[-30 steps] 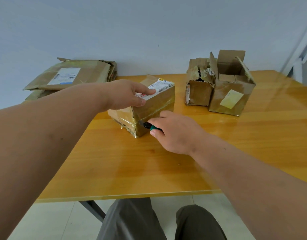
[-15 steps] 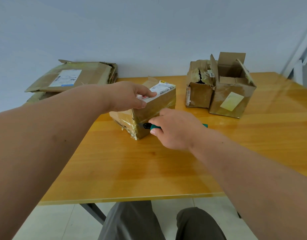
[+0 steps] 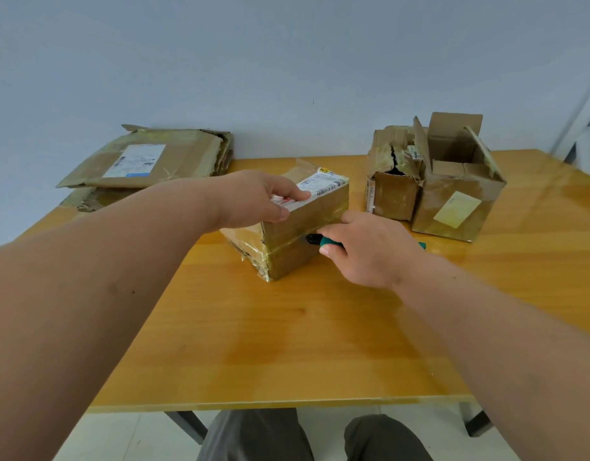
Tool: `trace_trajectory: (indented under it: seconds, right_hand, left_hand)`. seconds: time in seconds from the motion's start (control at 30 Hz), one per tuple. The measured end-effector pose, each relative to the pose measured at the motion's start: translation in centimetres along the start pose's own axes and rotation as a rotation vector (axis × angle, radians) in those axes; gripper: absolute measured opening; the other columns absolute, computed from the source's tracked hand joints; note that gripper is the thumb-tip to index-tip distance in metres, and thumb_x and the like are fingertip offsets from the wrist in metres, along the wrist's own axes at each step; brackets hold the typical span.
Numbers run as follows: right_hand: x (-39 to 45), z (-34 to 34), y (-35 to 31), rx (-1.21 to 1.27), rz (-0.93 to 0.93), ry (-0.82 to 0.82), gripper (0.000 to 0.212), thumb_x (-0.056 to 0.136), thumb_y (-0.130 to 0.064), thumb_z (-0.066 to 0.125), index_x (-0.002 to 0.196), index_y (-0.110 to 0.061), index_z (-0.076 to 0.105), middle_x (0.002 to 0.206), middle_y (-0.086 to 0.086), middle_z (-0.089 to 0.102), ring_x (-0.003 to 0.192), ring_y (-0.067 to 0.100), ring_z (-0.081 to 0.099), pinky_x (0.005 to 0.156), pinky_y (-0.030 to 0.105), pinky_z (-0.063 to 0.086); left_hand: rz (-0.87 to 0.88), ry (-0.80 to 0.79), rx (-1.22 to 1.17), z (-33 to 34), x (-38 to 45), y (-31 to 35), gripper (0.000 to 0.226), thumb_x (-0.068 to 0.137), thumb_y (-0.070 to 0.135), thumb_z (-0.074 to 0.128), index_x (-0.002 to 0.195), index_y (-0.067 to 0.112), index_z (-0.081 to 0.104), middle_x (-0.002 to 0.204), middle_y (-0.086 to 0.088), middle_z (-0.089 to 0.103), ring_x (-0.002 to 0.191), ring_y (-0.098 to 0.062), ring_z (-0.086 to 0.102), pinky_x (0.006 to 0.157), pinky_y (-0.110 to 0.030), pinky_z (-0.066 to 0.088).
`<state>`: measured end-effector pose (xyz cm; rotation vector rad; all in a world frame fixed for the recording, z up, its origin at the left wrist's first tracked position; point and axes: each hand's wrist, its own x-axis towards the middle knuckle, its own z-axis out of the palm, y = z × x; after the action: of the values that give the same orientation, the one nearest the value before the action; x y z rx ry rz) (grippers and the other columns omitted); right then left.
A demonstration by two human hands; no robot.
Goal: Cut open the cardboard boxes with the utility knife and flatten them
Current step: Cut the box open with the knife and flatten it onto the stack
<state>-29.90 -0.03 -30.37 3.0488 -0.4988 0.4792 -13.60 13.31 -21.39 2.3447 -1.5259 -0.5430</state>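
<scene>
A small taped cardboard box (image 3: 297, 241) with a white shipping label on top stands mid-table. My left hand (image 3: 257, 201) grips its top near corner, thumb on the side face and fingers over the label. My right hand (image 3: 366, 247) grips a green-handled utility knife (image 3: 323, 241). The knife's black tip sits against the taped seam on the box's right face. The blade itself is hidden.
Two opened cardboard boxes (image 3: 453, 188) stand at the back right of the wooden table (image 3: 287, 344). A stack of flattened cardboard (image 3: 147, 161) lies at the back left, overhanging the table's corner. The wall is close behind. My knees show below the table's near edge.
My right hand has drawn the knife rightward along the seam on the box's side. My left hand keeps its hold on the box top.
</scene>
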Motion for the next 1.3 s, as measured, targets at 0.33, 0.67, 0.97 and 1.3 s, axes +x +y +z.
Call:
trace_trajectory:
  seconds: [0.33,0.67,0.97,1.3]
  right_hand:
    - [-1.9,0.7,2.5,-0.069,0.141,0.069,0.043,0.1,-0.045,0.04,0.138,-0.032,0.051,0.095,-0.005,0.051,0.079,0.012,0.046,0.053,0.024,0.034]
    - [-5.7,-1.1,6.3,0.002,0.546,-0.013,0.034,0.102,-0.039,0.037,0.116,-0.02,0.062,0.085,-0.002,0.05,0.073,0.012,0.051,0.06,0.031,0.046]
    - [-5.5,-0.4,4.0,-0.109,0.64,-0.256,0.045,0.093,-0.038,0.045,0.137,-0.031,0.052,0.136,0.005,0.046,0.126,0.029,0.041,0.104,0.047,0.035]
    - [-0.9,-0.1,0.3,0.588,0.493,0.133,0.054,0.098,-0.019,0.052,0.149,-0.023,0.037,0.145,0.0,0.047,0.127,0.023,0.05,0.1,0.036,0.045]
  left_hand:
    - [0.039,-0.035,0.026,-0.4,0.2,-0.1,0.044,0.096,0.024,0.057,0.125,0.057,0.052,0.132,0.003,0.051,0.11,-0.02,0.053,0.103,-0.043,0.041]
    - [0.087,-0.03,0.027,-0.5,0.0,-0.2,0.042,0.096,0.013,0.056,0.117,0.05,0.058,0.129,0.004,0.054,0.112,-0.018,0.051,0.101,-0.037,0.04]
    - [0.09,0.129,0.504,1.1,0.0,0.8,0.049,0.092,0.022,0.046,0.136,0.041,0.037,0.119,0.001,0.058,0.086,-0.015,0.055,0.064,-0.03,0.046]
    - [0.291,0.426,0.831,4.0,0.7,-1.1,0.058,0.081,0.047,0.06,0.129,0.027,0.036,0.109,0.006,0.057,0.082,-0.018,0.059,0.06,-0.032,0.038]
